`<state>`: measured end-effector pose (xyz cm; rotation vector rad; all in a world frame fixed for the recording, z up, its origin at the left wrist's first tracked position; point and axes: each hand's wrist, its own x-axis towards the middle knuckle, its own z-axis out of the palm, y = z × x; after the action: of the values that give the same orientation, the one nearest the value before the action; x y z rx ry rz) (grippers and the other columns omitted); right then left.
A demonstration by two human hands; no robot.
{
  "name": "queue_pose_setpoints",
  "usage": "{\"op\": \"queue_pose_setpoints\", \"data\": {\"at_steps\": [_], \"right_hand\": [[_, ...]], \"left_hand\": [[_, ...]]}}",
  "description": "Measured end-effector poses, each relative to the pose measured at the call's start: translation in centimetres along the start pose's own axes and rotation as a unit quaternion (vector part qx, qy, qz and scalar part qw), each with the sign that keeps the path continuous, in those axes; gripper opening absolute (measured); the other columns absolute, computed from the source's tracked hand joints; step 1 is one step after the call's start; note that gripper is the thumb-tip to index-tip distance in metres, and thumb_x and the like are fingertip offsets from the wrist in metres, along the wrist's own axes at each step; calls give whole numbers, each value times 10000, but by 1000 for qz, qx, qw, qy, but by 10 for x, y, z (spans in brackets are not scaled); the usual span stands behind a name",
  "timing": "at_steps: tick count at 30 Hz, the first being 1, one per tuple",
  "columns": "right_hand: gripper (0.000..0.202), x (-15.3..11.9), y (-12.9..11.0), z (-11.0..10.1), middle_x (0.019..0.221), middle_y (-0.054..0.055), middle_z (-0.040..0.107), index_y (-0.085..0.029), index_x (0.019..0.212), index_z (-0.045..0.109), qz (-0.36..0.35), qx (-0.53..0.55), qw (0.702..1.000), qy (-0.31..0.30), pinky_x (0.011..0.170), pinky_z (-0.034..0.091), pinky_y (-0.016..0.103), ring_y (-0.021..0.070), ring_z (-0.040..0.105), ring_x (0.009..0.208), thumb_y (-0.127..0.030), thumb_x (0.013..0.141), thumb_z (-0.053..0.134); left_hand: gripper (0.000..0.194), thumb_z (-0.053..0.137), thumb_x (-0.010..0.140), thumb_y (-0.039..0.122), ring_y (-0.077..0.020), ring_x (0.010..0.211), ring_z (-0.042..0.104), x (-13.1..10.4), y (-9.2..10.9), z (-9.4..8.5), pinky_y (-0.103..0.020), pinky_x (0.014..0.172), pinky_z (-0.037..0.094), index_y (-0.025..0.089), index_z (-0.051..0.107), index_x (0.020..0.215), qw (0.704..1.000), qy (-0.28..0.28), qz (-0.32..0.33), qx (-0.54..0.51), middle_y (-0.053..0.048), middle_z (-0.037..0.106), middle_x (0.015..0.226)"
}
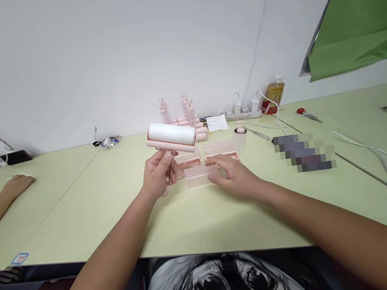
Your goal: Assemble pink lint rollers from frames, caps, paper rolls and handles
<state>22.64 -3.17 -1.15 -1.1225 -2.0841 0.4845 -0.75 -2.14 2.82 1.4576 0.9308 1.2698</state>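
My left hand point(158, 173) is wrapped round the handle of a pink lint roller point(171, 137), raised above the table with its white roll facing up. My right hand point(235, 176) has its fingers apart and holds nothing; its fingertips are at the near edge of a pink tray-like part point(228, 155). A second pink part point(189, 164) lies to the left of it, just beyond a translucent pale box point(201, 176). Part of the handle is hidden by my left fingers.
Several pink handles point(191, 112) stand near the wall. A grey cup point(240, 137), power strip point(246, 114), bottle point(274, 94), screwdriver point(307, 114) and cables lie right. A person's hand point(18, 185) rests at the left on the pale green table point(81, 216).
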Motion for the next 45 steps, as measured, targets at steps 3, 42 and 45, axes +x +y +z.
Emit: {"op": "queue_pose_setpoints", "data": {"at_steps": [3, 42, 45], "right_hand": [[374, -2, -3, 2, 1279, 123, 556, -210, 1196, 575, -35, -50, 997, -49, 1015, 384, 486, 296, 456, 1227, -297, 833, 589], [415, 3, -8, -15, 1014, 55, 620, -201, 1082, 557, 119, 360, 902, 206, 547, 467, 254, 157, 579, 732, -461, 769, 643], [418, 3, -9, -15, 983, 50, 623, -200, 1082, 562, 118, 356, 903, 210, 536, 465, 252, 151, 572, 706, -465, 769, 646]], "left_hand": [[391, 597, 806, 535, -70, 340, 475, -3, -3, 4, -164, 290, 291, 151, 564, 876, 1000, -25, 12, 5, 36, 566, 565], [391, 580, 832, 539, -40, 362, 451, -7, -17, 17, -163, 331, 297, 156, 538, 770, 967, -229, -101, 55, 36, 549, 614], [388, 586, 828, 533, -40, 361, 449, -6, -18, 16, -164, 333, 295, 157, 527, 753, 969, -222, -100, 44, 34, 550, 608]]}}
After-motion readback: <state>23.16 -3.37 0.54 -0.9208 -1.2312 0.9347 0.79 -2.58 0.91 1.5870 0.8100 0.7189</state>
